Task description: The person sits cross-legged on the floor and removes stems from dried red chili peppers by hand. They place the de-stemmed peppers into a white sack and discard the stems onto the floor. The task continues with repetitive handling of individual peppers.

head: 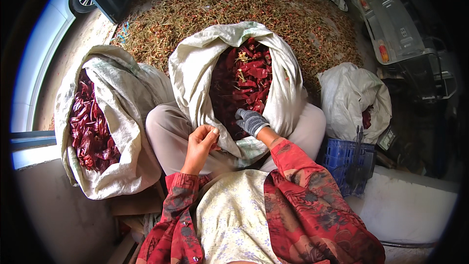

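Note:
Between my knees stands a white woven sack (194,69) with its rim rolled down, holding dried red chili peppers (253,80) with some pale stems on top. My right hand (251,121), in a grey knitted glove, reaches into the near side of this sack; its fingertips are in shadow, so I cannot tell whether they grip anything. My bare left hand (203,143) is at the sack's near left rim, thumb and forefinger pinched together. Something dark red shows under its fingers, partly hidden, probably part of a pepper.
Another open woven sack (128,117) of dried red peppers leans at my left. On the right, a smaller white sack (355,99) sits above a blue plastic crate (339,161). Stems and pepper scraps (157,25) cover the floor ahead. A clear plastic bin (395,25) lies at the upper right.

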Available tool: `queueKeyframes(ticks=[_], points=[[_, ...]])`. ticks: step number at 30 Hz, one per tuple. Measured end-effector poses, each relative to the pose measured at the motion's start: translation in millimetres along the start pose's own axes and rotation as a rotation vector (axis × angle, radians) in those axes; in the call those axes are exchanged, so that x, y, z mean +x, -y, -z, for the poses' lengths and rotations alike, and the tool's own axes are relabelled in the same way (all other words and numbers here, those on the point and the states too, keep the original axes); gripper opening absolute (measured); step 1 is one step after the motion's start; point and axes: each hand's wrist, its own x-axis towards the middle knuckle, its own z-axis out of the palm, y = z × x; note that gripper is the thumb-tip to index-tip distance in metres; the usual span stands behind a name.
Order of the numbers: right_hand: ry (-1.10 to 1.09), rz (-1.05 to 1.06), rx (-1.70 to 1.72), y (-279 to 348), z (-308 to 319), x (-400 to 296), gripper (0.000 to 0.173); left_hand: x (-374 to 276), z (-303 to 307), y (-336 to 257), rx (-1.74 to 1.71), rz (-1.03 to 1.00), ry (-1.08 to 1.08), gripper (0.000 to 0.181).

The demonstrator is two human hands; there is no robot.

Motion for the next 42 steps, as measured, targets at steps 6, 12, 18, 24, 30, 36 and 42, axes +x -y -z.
queueKeyframes(ticks=[6, 12, 18, 24, 30, 36, 42], points=[[-0.178, -0.319, 0.180, -21, -19, 2, 0.040, 6, -8, -1, -0.001, 0.010, 0.025, 0.020], [-0.157, -0.446, -0.015, -20, -30, 23, 0.050, 3, -6, 3, -0.009, 0.021, 0.006, 0.021], [-0.189, -0.231, 0.224, -31, -33, 12, 0.032, 10, -11, 3, 0.013, 0.030, -0.012, 0.021], [-0.132, -0.574, 0.514, -17, -21, 11, 0.052, 18, -8, 8, 0.030, 0.049, -0.043, 0.021], [-0.109, -0.325, 0.079, -9, -27, 23, 0.055, 18, -9, 9, 0.026, 0.052, -0.059, 0.021], [-0.233, -0.175, 0.708, 50, 4, -26, 0.042, 24, -7, 14, 0.138, -0.038, -0.120, 0.028], [-0.184, 0.273, 0.807, 69, 21, -71, 0.028, 32, -30, -2, 0.353, -0.221, -0.033, 0.041]])
